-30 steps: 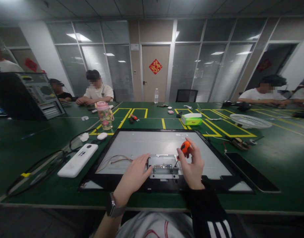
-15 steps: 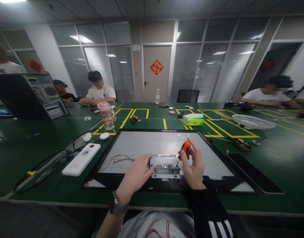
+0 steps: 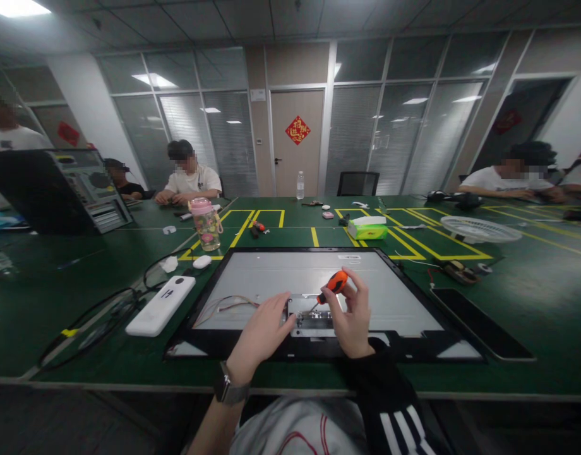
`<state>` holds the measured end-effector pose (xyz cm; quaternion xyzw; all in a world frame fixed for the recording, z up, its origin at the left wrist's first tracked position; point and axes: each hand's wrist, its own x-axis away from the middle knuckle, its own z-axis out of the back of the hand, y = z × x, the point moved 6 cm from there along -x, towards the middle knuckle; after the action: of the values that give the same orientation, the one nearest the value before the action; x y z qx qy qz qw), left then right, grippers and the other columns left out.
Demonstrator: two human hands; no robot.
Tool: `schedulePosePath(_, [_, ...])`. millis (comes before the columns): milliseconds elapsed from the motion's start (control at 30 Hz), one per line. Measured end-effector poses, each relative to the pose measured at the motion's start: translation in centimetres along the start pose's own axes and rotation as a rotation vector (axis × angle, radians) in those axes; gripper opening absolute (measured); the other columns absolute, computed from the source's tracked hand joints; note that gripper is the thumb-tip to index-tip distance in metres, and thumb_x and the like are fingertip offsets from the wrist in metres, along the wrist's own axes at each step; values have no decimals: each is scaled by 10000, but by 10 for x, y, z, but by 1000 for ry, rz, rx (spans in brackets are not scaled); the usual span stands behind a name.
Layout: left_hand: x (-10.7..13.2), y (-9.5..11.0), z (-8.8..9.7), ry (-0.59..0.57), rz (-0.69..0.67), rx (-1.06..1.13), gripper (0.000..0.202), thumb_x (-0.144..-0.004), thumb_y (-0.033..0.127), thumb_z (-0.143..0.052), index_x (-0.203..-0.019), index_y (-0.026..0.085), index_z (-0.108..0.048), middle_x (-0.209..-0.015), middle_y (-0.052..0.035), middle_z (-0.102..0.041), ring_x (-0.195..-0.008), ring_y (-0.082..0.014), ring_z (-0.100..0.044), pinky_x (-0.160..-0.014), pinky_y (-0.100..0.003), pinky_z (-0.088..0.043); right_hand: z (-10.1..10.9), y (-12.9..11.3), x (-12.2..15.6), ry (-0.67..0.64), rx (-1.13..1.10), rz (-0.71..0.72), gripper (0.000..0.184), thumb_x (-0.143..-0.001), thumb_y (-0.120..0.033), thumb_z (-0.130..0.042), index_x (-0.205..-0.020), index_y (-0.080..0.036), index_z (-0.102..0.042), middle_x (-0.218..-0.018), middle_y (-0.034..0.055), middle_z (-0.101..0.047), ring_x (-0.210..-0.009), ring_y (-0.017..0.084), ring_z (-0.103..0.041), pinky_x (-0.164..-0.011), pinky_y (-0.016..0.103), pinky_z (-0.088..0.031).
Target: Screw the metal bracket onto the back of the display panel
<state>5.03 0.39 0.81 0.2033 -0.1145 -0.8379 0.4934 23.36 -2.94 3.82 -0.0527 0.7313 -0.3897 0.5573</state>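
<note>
A monitor panel (image 3: 271, 278) lies face down on the green table, its grey metal back upward inside a black frame. A small metal shield box (image 3: 309, 314) sits near its front edge, with thin coloured wires (image 3: 224, 304) running left. My left hand (image 3: 262, 332) rests on the panel, fingers against the box's left side. My right hand (image 3: 350, 316), in a black striped sleeve, grips an orange-handled screwdriver (image 3: 335, 283), its tip slanting down-left onto the box.
Left of the panel lie a white oblong device (image 3: 160, 305) and black cables (image 3: 96, 316). Behind stand a pink-lidded bottle (image 3: 205, 222), a green tissue box (image 3: 367, 227) and a white fan grille (image 3: 480, 230). A computer case (image 3: 67, 189) stands far left. Other people sit along the table.
My right hand has shifted left over the metal box and tilted the screwdriver flatter, tip pointing left. The left hand stays beside the box. The view moved slightly.
</note>
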Motion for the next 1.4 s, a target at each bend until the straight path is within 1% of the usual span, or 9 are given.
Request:
schedulePosePath(133, [0,-2,-1,10,3,11,463,-950,363,-453,-1365,161,-485,-1401,-142,-545,-1290,-268,-511,-1107,-440,-361,-8,-4,1,-73,-3,4,443,-870,-235,-638,-1286,-208,-487,-857,26,-681,-698,154,-676,-658,304,-599])
schedulePosePath(367, [0,-3,-2,-2,6,5,489,-954,359,-444,-1382,124,-474,-1411,-160,-530,-1305,-271,-494,-1112,-435,-355,-10,-9,-1,-139,17,28,432,-890,-228,-613,-1298,-202,-475,-805,16,-677,-657,152,-679,-644,300,-602])
schedulePosePath(567, [0,-3,-2,-13,11,2,496,-957,373,-442,-1386,127,-476,-1419,-163,-523,-1316,-282,-484,-1114,-453,-351,-14,-3,0,-188,-5,-6,435,-896,-218,-600,-1304,-207,-451,-811,15,-682,-653,151,-689,-580,264,-590])
schedulePosePath(767, [1,-4,-2,4,9,26,489,-955,376,-445,-1385,147,-480,-1417,-151,-528,-1312,-275,-488,-1114,-445,-352,-14,-4,0,-186,10,6,435,-884,-207,-610,-1291,-206,-456,-784,7,-680,-641,153,-687,-611,277,-591])
schedulePosePath(900, [2,-4,-1,-4,18,31,486,-955,378,-443,-1381,147,-486,-1420,-153,-525,-1318,-280,-481,-1117,-458,-348,-14,-4,1,-149,-9,-22,405,-890,-236,-602,-1276,-216,-480,-777,6,-672,-650,164,-690,-580,278,-586])
schedulePosePath(1000, [1,-3,0,-9,36,32,481,-948,372,-452,-1380,164,-489,-1426,-144,-521,-1319,-281,-482,-1117,-463,-346,-15,-3,2,-166,-31,-36,410,-899,-246,-593,-1289,-221,-469,-788,13,-671,-653,166,-686,-539,266,-575])
schedulePosePath(1067, [1,-3,0,-20,45,32,489,-947,370,-450,-1385,155,-484,-1430,-147,-517,-1319,-282,-481,-1119,-461,-343,-16,-3,1,-184,-34,-26,412,-907,-243,-583,-1299,-220,-458,-793,17,-672,-651,165,-681,-559,276,-580])
schedulePosePath(1200, [1,-3,0,-18,37,36,500,-953,373,-442,-1391,135,-476,-1429,-155,-515,-1323,-280,-475,-1122,-451,-340,-21,-5,-3,-262,-30,-3,398,-921,-215,-546,-1305,-217,-439,-816,21,-679,-642,155,-679,-673,319,-593])
schedulePosePath(1400, [1,-2,0,-5,21,60,453,-953,340,-442,-1365,161,-493,-1415,-143,-532,-1312,-266,-487,-1105,-429,-363,-36,-13,-16,-490,-103,-1,431,-923,-164,-489,-1339,-221,-394,-879,45,-706,-727,165,-704,-749,352,-587])
